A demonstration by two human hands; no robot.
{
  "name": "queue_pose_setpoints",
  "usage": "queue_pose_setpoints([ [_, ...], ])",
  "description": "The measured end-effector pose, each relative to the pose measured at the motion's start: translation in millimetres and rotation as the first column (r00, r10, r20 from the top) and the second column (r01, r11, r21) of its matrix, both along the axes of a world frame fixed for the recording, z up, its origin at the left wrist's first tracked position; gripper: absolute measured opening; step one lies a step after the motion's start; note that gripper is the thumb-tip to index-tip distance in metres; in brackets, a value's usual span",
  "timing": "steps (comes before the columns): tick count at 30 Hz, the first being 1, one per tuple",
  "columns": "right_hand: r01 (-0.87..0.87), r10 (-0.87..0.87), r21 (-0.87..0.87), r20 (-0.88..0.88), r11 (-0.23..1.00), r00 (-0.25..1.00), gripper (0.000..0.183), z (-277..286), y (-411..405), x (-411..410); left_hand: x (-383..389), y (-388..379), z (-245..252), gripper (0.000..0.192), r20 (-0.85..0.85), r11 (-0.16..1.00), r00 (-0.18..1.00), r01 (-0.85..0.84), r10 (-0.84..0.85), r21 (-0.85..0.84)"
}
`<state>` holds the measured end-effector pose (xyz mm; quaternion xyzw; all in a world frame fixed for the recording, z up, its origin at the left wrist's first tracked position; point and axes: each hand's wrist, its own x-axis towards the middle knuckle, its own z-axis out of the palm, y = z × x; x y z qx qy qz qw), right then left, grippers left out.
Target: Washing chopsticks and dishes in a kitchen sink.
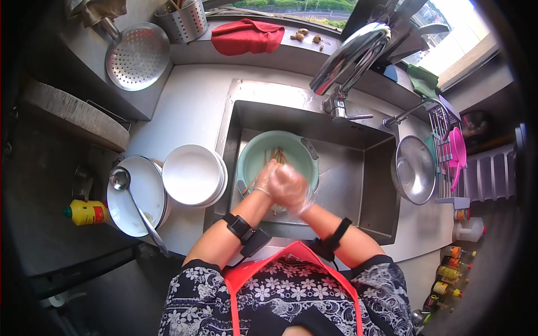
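A pale green plastic basin (248, 147) stands in the left part of the steel sink. Over its near side, my left hand (264, 178) and my right hand (290, 187) are pressed together, both in clear plastic gloves. Between them is a bundle of wooden chopsticks (275, 156), whose ends stick out past my fingers, and both hands are closed around it. Motion blurs the right hand, and the middle of the bundle is hidden. A single chopstick (249, 185) leans at the basin's left rim.
Left of the sink are stacked white bowls (191, 174) and a white dish (134, 201) with a steel ladle (138, 201) across it. A chrome faucet (349, 63) arches over the sink's back edge. A mesh strainer (415, 170) sits at the right rim.
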<state>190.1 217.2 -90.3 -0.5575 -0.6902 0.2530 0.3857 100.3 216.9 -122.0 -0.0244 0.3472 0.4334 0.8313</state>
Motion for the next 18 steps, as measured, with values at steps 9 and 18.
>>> queue_pose_setpoints([
  [9, -0.187, 0.182, 0.176, 0.048, 0.966, 0.982, 0.009, 21.7, -7.4, 0.9, -2.1, 7.6, -21.1, 0.035, 0.503, 0.913, 0.836, -0.004, -0.221, 0.408],
  [18, -0.342, -0.028, -0.576, -0.536, 0.743, 0.844, 0.035, 29.5, 34.5, 47.8, -8.6, 7.2, 34.5, 0.043, -0.086, 0.935, 0.971, 0.237, -0.222, 0.265],
])
